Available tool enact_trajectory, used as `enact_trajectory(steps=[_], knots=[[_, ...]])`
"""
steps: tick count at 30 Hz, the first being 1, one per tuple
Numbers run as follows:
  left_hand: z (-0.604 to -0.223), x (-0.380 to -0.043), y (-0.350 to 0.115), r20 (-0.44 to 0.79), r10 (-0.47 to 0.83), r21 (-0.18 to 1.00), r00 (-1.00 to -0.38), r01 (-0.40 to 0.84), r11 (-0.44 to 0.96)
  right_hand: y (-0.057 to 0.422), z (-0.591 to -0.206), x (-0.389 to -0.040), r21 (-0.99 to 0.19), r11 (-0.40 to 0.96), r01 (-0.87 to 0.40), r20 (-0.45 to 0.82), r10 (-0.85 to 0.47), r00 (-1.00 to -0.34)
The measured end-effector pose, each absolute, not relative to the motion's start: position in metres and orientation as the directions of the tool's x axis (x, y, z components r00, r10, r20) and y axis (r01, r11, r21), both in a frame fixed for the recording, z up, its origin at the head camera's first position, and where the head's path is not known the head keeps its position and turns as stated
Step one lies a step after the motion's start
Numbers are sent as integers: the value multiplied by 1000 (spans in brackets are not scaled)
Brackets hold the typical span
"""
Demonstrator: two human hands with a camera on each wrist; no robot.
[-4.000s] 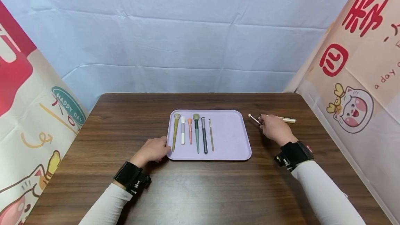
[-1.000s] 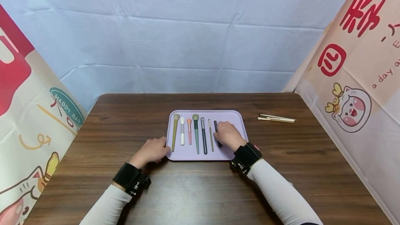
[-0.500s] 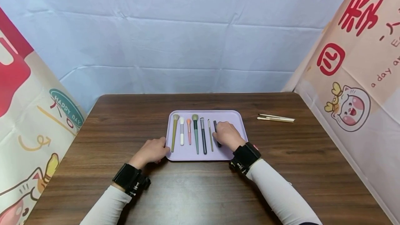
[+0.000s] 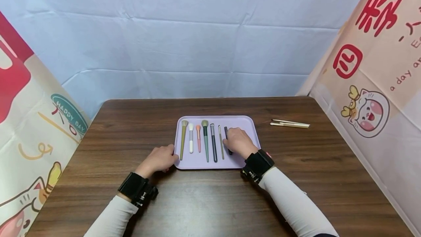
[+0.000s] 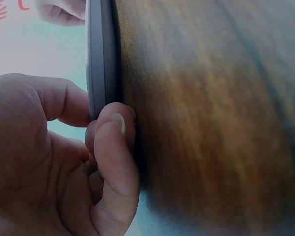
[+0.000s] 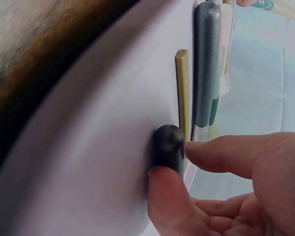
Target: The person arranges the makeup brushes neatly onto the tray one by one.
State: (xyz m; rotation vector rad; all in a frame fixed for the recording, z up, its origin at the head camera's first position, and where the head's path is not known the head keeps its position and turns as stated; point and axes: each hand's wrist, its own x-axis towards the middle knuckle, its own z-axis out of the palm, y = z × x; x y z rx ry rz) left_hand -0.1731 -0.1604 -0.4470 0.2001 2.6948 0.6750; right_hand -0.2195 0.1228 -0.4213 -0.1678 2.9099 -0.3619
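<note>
My left hand (image 4: 160, 158) holds the near left corner of the lavender tray (image 4: 248, 129); in the left wrist view, thumb and curled fingers pinch its rim (image 5: 99, 59). Over the tray's right half, my right hand (image 4: 241, 142) pinches a dark makeup brush (image 4: 226, 131), whose rounded black handle end (image 6: 168, 140) shows between thumb and finger in the right wrist view. Its bristles are hidden. To its left lies a row of makeup brushes: thin gold (image 4: 221, 143), dark grey (image 4: 213, 145), green (image 4: 206, 143), coral (image 4: 198, 140), white (image 4: 191, 140) and olive (image 4: 182, 143).
Several slim pale sticks (image 4: 290, 124), perhaps thin brush handles, lie on the wooden table (image 4: 296, 193) right of the tray. A pale blue cloth (image 4: 184, 46) hangs behind the table, with printed cloths on both sides.
Four seconds ago my right hand held a brush at the table's right; it has since carried it left onto the tray. Over the last second both hands stay nearly still.
</note>
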Motion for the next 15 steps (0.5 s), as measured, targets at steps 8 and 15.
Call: enact_trajectory(steps=[8, 15], knots=[[-448, -174, -160, -305, 220, 473, -927, 53, 879, 134, -417, -220, -255, 963, -88, -144, -127, -981], [-448, -173, -160, -300, 225, 467, -927, 63, 882, 153, -411, -220, -226, 970, -96, -97, -120, -988]])
